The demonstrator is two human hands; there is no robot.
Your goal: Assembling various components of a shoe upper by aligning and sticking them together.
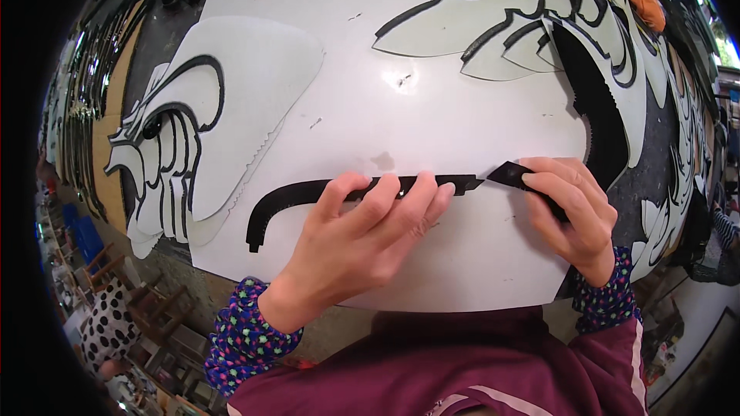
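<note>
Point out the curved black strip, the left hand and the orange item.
Curved black strip [297, 193]: head view, on its bare stretch near the bend.
Left hand [351, 240]: head view, on the back of it.
Orange item [646, 9]: head view, on its visible middle.

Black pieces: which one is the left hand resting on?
The long strip with the downturned left end. The left hand rests on it; the pointed piece is in the right hand, the broad curved piece lies beyond that hand.

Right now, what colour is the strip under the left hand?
The strip is black, clearest in the head view.
</note>
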